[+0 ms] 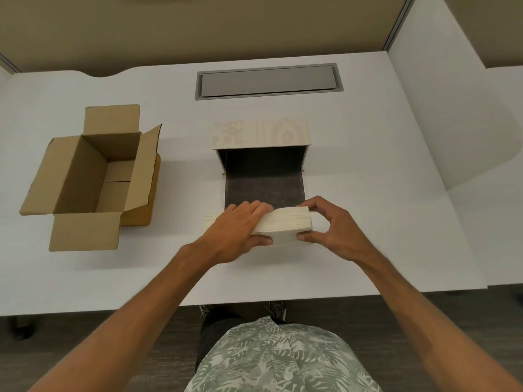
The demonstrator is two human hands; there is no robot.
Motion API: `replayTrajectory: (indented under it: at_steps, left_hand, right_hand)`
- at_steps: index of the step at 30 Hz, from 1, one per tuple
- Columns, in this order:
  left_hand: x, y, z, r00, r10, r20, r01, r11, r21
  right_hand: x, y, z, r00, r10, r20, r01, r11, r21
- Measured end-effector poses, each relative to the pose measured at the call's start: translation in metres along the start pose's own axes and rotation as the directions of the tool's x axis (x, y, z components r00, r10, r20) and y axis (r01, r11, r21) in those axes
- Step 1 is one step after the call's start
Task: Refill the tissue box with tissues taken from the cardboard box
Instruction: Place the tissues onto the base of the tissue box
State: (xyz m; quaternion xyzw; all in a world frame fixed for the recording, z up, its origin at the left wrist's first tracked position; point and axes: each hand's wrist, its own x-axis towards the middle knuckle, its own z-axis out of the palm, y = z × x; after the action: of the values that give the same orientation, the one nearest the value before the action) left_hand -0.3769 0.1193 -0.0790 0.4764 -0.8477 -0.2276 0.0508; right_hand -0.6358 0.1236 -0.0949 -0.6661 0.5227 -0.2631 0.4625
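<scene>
A cream stack of tissues (285,222) lies at the near edge of the tissue box's folded-down dark flap (264,188). My left hand (237,233) grips the stack's left part, fingers over the top and thumb under the front. My right hand (331,224) pinches its right end. The tissue box (260,134), pale with a faint pattern, lies on its side behind, its dark inside showing with nothing in it. The brown cardboard box (93,174) stands open at the left; I see no tissues inside.
Everything sits on a white table (368,236). A grey cable hatch (267,82) is set in the tabletop behind the tissue box. White partition panels rise on the right. The table's near edge runs just below my forearms.
</scene>
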Motion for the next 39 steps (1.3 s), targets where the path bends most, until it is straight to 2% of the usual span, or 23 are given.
replayTrajectory:
  at_steps: [4,7,9,11,14,17,22,27,30,34,36,39]
  left_hand:
    - [-0.008,-0.017,-0.025,0.982,-0.147,0.115,0.168,0.965,-0.200]
    - [-0.015,-0.043,-0.042,0.935,-0.293,0.200,0.350,0.849,-0.396]
    - [-0.016,-0.057,-0.048,0.908,-0.364,0.209,0.412,0.678,-0.610]
    - [-0.013,-0.065,-0.048,0.883,-0.418,0.214,0.401,0.433,-0.808]
    - [0.001,-0.073,-0.041,0.824,-0.500,0.268,0.377,0.129,-0.917]
    - [0.022,-0.079,-0.033,0.760,-0.567,0.319,0.353,-0.052,-0.934]
    - [0.052,-0.088,-0.021,0.625,-0.687,0.371,0.299,-0.228,-0.927]
    - [0.070,-0.091,-0.018,0.543,-0.751,0.375,0.345,-0.207,-0.915]
    - [0.074,-0.093,-0.018,0.496,-0.788,0.364,0.375,-0.183,-0.909]
    - [0.078,-0.101,-0.014,0.443,-0.839,0.317,0.456,-0.094,-0.885]
    - [0.078,-0.101,-0.013,0.434,-0.858,0.275,0.496,-0.028,-0.868]
    - [0.080,-0.095,-0.013,0.445,-0.887,0.119,0.592,0.192,-0.783]
  right_hand:
    - [0.005,-0.007,-0.007,0.999,0.039,-0.025,-0.034,0.988,0.151]
    - [0.009,-0.007,-0.016,0.994,0.102,-0.031,-0.089,0.952,0.293]
    - [0.013,-0.008,-0.018,0.988,0.152,-0.037,-0.124,0.904,0.410]
    - [0.020,-0.010,-0.018,0.973,0.228,-0.048,-0.172,0.842,0.511]
    - [0.038,-0.016,-0.016,0.928,0.368,-0.054,-0.265,0.756,0.599]
    - [0.063,-0.016,-0.015,0.863,0.503,-0.043,-0.366,0.683,0.632]
    - [0.101,-0.011,-0.012,0.777,0.627,-0.058,-0.459,0.627,0.629]
    - [0.124,-0.002,-0.006,0.704,0.701,-0.113,-0.547,0.637,0.543]
    - [0.130,-0.001,-0.003,0.692,0.710,-0.129,-0.580,0.654,0.486]
    - [0.134,0.000,0.001,0.695,0.701,-0.162,-0.591,0.685,0.426]
    - [0.134,0.000,0.003,0.706,0.680,-0.195,-0.587,0.717,0.375]
    - [0.132,0.003,0.005,0.738,0.623,-0.260,-0.573,0.781,0.247]
